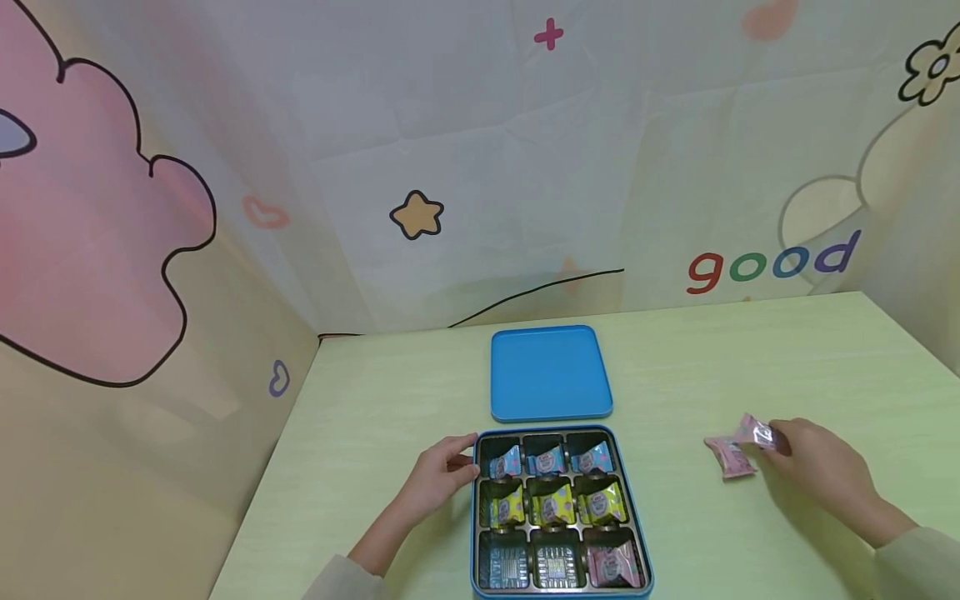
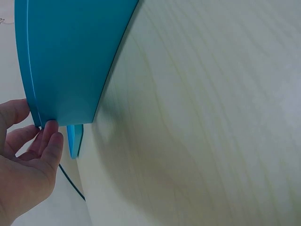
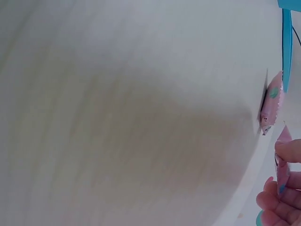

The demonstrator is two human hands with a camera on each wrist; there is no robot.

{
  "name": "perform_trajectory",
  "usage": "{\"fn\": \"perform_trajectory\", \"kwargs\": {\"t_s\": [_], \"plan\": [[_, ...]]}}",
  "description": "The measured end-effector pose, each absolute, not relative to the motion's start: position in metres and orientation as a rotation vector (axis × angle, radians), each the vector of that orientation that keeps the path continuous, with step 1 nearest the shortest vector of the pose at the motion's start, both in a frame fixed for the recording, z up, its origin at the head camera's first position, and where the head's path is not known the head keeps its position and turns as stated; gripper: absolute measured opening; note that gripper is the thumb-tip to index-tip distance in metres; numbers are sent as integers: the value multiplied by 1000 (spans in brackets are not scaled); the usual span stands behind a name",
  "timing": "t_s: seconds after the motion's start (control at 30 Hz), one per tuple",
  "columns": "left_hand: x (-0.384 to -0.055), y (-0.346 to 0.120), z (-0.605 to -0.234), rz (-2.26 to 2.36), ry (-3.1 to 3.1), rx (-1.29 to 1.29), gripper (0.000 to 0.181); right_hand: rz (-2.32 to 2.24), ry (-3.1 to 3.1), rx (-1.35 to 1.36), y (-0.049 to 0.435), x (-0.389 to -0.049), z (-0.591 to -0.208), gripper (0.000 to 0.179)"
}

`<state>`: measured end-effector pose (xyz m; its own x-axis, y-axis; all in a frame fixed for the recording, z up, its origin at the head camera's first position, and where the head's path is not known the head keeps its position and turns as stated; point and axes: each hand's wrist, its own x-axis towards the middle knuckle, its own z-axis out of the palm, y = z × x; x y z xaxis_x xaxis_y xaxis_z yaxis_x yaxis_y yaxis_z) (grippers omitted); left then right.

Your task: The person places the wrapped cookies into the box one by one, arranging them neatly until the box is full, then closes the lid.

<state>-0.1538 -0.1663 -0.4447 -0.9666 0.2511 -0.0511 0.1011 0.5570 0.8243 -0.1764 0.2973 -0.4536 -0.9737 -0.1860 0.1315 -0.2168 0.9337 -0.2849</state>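
Note:
A blue box (image 1: 649, 575) holds a divided tray of small wrapped candies. Blue candies (image 1: 547, 460) fill its back row and yellow candies (image 1: 553, 505) its middle row. In the front row, a pink candy (image 1: 613, 565) lies in the right compartment; the other two show patterned bottoms. My left hand (image 1: 438, 477) holds the box at its far left corner, fingertips at the rim and wall in the left wrist view. Off to the right, my right hand (image 1: 821, 467) pinches a pink-wrapped candy (image 1: 756, 432) between thumb and fingers. Another pink candy (image 1: 731, 458) lies on the table beside it.
Behind the box lies a flat blue lid (image 1: 551, 373). The pale table (image 1: 397, 383) meets a printed cloth backdrop (image 1: 487, 167) at the back, and more cloth rises along both sides.

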Motion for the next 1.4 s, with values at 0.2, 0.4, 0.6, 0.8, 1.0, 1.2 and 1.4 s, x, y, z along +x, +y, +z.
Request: {"fn": "perform_trajectory", "kwargs": {"t_s": [0.2,0.4,0.6,0.8,1.0,1.2,1.4], "plan": [[-154,-166,-445,1373,2621,300,46,445,-2921,340,291,-173,-450,34],[-154,-166,-444,1381,2618,306,46,448,-2843,366,284,-172,-446,36],[-153,-166,-444,1384,2612,301,46,466,-2770,387,273,-169,-442,35],[-153,-166,-444,1390,2607,294,47,468,-2780,392,264,-165,-434,38],[-154,-166,-444,1390,2609,289,47,457,-2790,417,255,-163,-427,35],[-154,-166,-444,1394,2606,286,47,457,-2753,449,248,-163,-422,31],[-154,-166,-444,1396,2603,279,47,470,-2752,474,240,-161,-417,25]]}}
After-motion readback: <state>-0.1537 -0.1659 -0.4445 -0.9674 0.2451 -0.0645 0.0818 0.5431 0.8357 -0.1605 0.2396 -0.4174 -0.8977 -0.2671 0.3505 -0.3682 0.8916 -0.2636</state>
